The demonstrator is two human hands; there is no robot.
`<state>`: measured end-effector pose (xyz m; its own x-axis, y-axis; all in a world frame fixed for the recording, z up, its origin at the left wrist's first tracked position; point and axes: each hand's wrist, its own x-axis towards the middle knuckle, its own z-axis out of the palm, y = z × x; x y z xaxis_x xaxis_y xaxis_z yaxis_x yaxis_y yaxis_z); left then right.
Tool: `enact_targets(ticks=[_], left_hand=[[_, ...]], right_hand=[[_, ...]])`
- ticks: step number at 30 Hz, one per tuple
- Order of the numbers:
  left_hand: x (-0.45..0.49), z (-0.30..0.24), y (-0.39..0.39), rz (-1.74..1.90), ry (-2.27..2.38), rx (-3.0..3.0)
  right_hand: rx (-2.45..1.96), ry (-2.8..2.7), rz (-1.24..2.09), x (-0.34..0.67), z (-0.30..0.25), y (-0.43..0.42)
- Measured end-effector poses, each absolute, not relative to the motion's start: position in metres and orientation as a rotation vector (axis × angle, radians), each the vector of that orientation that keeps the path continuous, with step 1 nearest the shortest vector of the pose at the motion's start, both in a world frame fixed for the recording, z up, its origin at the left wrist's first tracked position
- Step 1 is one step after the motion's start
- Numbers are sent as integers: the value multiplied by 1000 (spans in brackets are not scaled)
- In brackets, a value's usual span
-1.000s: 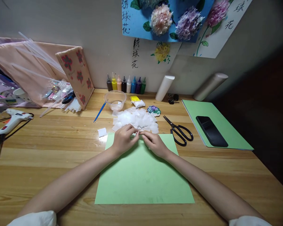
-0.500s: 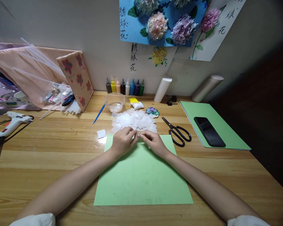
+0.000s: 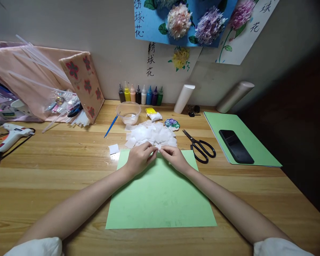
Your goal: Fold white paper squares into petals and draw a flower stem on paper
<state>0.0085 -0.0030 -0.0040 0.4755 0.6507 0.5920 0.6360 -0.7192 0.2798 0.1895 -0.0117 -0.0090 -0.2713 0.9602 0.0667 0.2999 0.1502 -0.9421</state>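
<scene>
Overlapping white pieces (image 3: 150, 133), left hand (image 3: 139, 158), right hand (image 3: 176, 158), anything between indistinct

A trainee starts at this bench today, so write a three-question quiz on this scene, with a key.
1. Fill in the blank: the left hand and right hand are near the far edge of a ____ sheet.
2. True or false: the scissors lie to the right of the white paper pile.
3. Count: how many squeeze bottles stand along the wall?

Key: 1. green; 2. true; 3. eight.
</scene>
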Motion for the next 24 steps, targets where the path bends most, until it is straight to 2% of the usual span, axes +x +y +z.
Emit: enact_targets(ticks=[12, 24], left_hand=[[11, -8, -3, 1088, 1260, 2441], [11, -6, -2, 1051, 1255, 2411]], right_hand=[[-1165, -1733, 1263, 188, -4, -16], [-1232, -1784, 1203, 189, -9, -16]])
